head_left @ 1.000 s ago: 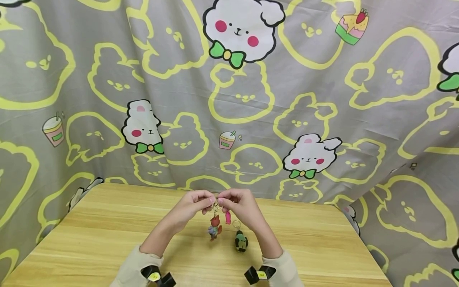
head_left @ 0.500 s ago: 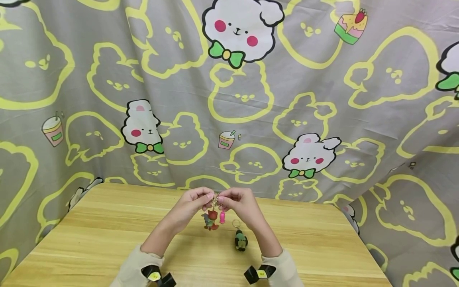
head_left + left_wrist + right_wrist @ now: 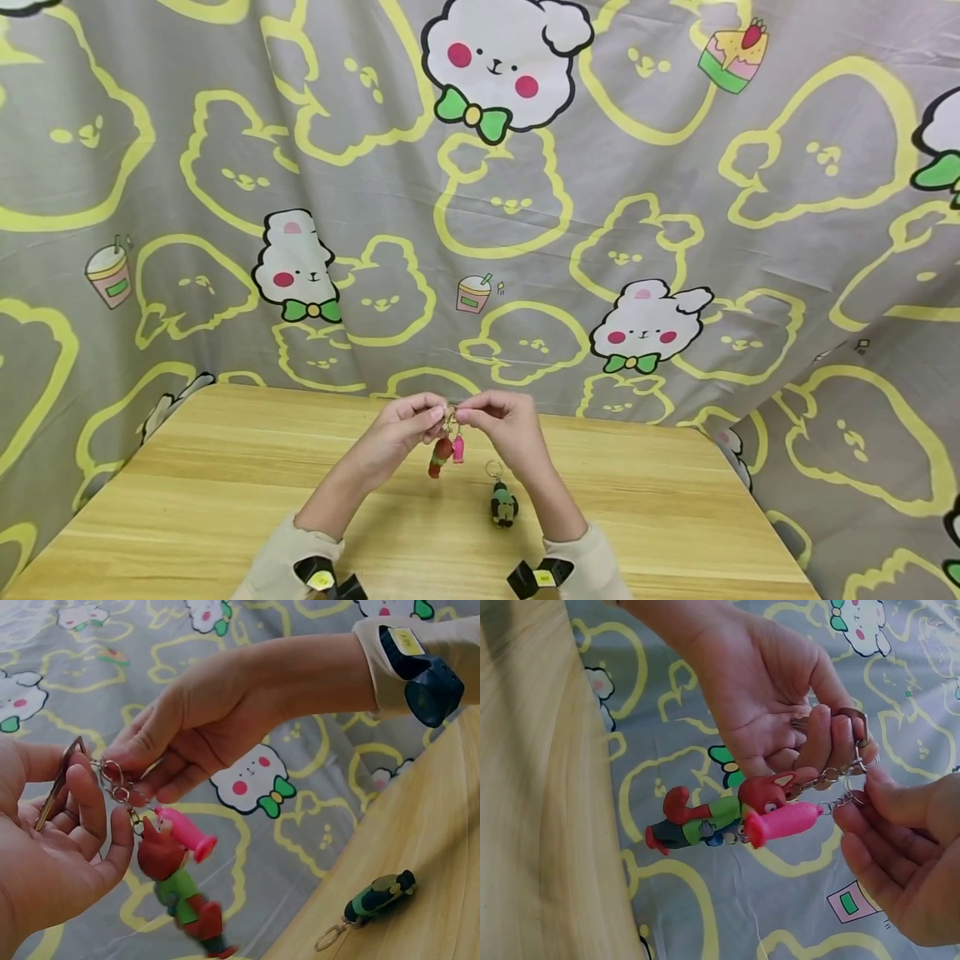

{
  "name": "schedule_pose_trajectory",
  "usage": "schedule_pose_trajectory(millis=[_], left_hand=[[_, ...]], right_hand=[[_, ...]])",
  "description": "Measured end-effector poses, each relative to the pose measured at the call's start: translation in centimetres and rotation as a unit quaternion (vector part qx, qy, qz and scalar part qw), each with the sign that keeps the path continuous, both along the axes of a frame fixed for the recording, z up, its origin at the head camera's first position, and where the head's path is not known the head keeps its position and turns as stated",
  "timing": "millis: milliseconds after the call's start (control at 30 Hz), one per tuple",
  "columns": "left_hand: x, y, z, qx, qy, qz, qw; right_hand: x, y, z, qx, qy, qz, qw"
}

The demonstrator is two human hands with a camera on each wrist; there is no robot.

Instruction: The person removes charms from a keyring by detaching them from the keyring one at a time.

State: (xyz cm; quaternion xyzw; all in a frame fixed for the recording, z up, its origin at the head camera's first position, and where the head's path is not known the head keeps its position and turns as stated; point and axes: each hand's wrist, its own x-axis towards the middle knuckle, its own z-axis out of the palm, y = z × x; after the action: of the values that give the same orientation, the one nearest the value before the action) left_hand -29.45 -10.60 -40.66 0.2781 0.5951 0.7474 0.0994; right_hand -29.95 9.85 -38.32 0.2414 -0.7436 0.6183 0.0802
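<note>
Both hands meet over the back half of the table. My left hand (image 3: 401, 429) holds a metal key (image 3: 58, 784) between thumb and fingers. Fingertips of my right hand (image 3: 506, 427) pinch the metal key ring (image 3: 112, 772) joined to the key's head. From the ring, on short chains, hang a red fox figurine (image 3: 161, 851) in a green top and a small pink charm (image 3: 784, 825). In the right wrist view the charm overlaps the fox's head. Near my right wrist, a dark green figurine keychain (image 3: 504, 504) with its own ring lies on the table.
The light wooden table (image 3: 225, 467) reaches back to a grey curtain (image 3: 525, 275) with cartoon bears, which also hangs along both sides. Black wrist cameras (image 3: 542, 575) sit on the beige sleeves (image 3: 588, 567).
The fox figurine has swung and turned, and now hangs slightly higher and further left. The pink charm has shifted left beside it. Both hands stay nearly in place; the green figurine has not moved.
</note>
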Motion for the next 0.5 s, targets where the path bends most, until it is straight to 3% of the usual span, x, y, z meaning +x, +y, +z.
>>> schedule_pose_trajectory(millis=[167, 300, 500], left_hand=[[0.05, -0.05, 0.01, -0.010, -0.004, 0.003, 0.9999], [0.13, -0.06, 0.17, -0.030, -0.013, 0.012, 0.9994], [0.21, 0.00, 0.41, -0.057, -0.038, 0.037, 0.9970]], right_hand=[[0.19, -0.13, 0.32, -0.005, 0.043, -0.024, 0.9988], [0.19, 0.00, 0.41, 0.015, 0.060, 0.015, 0.9980], [0.14, 0.27, 0.43, 0.029, 0.031, 0.063, 0.9971]])
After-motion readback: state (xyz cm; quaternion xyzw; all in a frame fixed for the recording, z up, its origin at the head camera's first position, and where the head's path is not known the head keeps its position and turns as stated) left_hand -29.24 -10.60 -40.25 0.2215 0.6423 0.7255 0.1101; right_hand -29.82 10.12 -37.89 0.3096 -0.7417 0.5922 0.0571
